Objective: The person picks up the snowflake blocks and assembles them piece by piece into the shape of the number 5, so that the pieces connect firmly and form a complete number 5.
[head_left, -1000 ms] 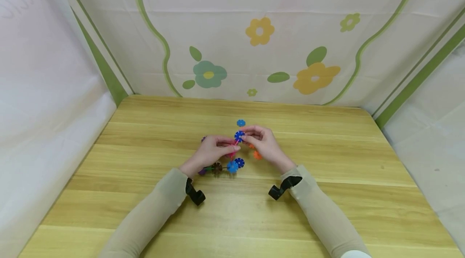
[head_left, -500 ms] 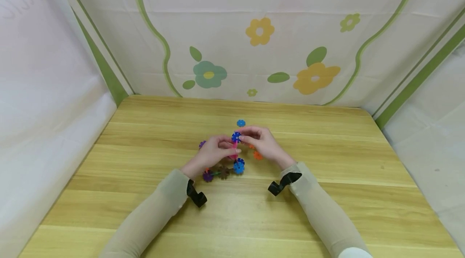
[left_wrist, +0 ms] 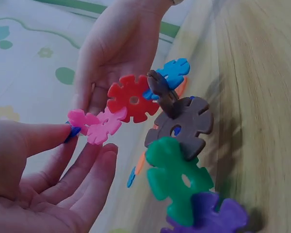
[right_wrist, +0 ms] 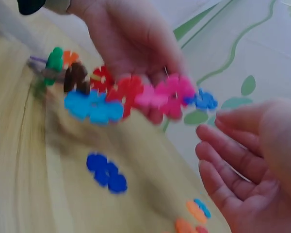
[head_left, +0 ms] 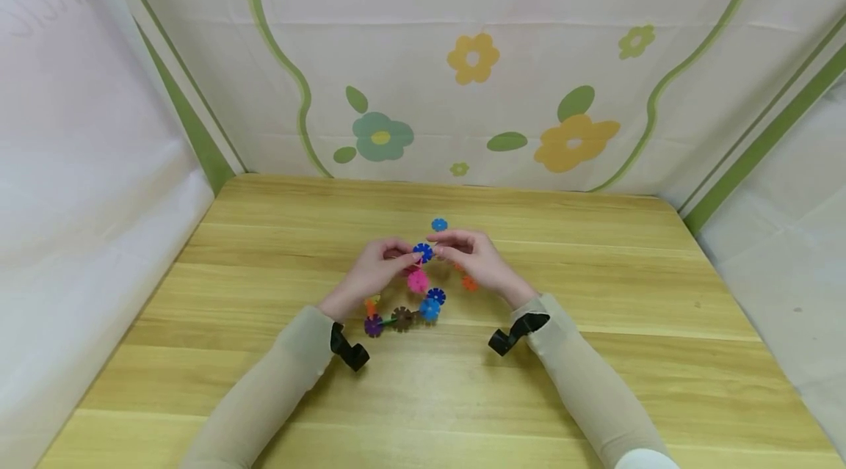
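My left hand pinches a dark blue snowflake disc at the end of a chain of interlocked plastic discs. Below it hang pink discs, then a red disc in the left wrist view. The chain runs on through a light blue disc, a brown disc, a green disc and a purple disc. Close beside the pinched disc is my right hand. Its fingers are relaxed and hold nothing, with a small gap to the disc in the right wrist view.
Loose dark blue discs lie on the wooden table beneath the chain. Orange discs rest partly behind my right hand, and a light blue disc lies farther back. A flower-patterned cloth rises behind the table.
My left hand has shifted from the pink discs to the dark blue disc. My right hand has let that disc go. The chain's upper end has moved slightly left.
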A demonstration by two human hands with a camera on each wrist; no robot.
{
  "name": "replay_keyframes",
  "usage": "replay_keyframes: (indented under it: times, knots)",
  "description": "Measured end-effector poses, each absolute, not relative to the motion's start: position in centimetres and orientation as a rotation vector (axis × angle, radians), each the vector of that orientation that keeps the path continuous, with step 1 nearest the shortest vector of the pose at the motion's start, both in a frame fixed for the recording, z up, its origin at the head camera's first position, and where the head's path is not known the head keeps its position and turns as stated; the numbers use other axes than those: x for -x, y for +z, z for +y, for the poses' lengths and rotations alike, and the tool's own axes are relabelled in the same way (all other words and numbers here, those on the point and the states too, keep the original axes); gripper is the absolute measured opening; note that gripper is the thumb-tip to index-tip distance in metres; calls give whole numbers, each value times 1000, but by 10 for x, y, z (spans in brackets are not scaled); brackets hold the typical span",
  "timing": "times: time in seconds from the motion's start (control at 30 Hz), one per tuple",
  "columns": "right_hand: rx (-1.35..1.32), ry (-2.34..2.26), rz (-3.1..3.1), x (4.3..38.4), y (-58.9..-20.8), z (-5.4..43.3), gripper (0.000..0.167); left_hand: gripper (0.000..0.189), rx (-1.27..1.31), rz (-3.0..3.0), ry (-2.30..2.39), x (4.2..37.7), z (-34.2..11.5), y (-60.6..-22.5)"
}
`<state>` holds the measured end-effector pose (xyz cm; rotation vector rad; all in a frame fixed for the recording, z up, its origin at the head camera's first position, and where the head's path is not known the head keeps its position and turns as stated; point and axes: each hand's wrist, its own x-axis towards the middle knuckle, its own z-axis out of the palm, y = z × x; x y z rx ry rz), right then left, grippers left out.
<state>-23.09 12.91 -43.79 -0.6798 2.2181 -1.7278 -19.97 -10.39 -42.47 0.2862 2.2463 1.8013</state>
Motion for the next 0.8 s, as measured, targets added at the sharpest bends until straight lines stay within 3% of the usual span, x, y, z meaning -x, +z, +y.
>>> replay_keyframes:
  times: [0.2, 0.47, 0.8]
  knots:
    - [777, -1426, 2383, 226, -451, 138, 26, 19, -198, 2233, 1880, 199, -112, -424]
    - [984, -1150, 2451, 215, -456, 136, 37, 19, -171, 2177, 1939, 201, -116, -424]
    - [985, -1094, 2483, 212, -454, 133, 26, 19, -227, 2219, 1885, 199, -116, -424]
